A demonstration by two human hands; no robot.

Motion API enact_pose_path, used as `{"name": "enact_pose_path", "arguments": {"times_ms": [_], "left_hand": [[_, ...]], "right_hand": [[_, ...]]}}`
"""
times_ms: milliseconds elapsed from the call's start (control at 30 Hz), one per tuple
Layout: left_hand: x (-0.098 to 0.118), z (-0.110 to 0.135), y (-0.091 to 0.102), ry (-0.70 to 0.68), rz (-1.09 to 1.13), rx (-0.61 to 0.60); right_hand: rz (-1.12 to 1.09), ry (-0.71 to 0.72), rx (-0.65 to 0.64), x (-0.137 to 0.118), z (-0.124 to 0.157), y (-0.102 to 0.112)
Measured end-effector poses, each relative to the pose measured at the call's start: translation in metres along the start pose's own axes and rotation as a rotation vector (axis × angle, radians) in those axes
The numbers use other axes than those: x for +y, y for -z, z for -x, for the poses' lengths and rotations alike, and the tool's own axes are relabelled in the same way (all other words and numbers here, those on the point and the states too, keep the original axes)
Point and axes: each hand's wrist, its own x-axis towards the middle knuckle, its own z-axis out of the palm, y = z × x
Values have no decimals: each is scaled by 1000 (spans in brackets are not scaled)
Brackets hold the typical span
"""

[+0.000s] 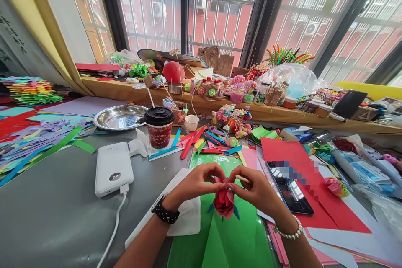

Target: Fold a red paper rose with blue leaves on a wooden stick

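Between both hands is a red and pink paper flower (223,204) with blue pointed leaves at its base. My left hand (201,183) pinches the flower's upper petals between thumb and forefinger. From the right, my right hand (251,184) pinches the same top edge, its thumb and finger close to the left ones. A thin pale stick (243,179) lies across the fingers of the right hand. Under the flower lies green paper (191,247), partly folded. The tips of the fingers overlap the petals, so their exact contact is hidden.
A white power bank (114,167) with a cable lies left, near a lidded paper cup (158,130) and a steel plate (121,118). A phone (292,192) rests on red paper (342,213) at right. Paper strips (207,140) are scattered behind the hands; crafts line the windowsill.
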Motion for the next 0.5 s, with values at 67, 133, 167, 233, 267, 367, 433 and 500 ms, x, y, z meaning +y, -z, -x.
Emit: {"name": "enact_pose_path", "arguments": {"times_ms": [67, 133, 167, 233, 267, 367, 433, 500], "left_hand": [[-2, 0, 0, -10, -8, -14], [-4, -1, 0, -15, -33, -17], [-5, -1, -1, -13, -48, -13], [-6, -1, -2, 1, -76, -3], [-7, -1, -2, 8, -87, 1], [-7, -2, -3, 21, -103, 7], [-7, -2, -3, 21, -105, 3], [-7, -2, -3, 18, -105, -2]], "right_hand": [[14, -5, -13, -1, 0, 1], [38, -9, -34, -1, 0, 2], [49, -9, -43, -1, 0, 2], [59, -10, -54, 1, -1, 2], [58, -12, -54, 2, -1, 2], [34, -31, -57, 6, -1, 2], [16, -45, -70, 8, -1, 2], [2, -54, -84, 9, 0, 3]]}}
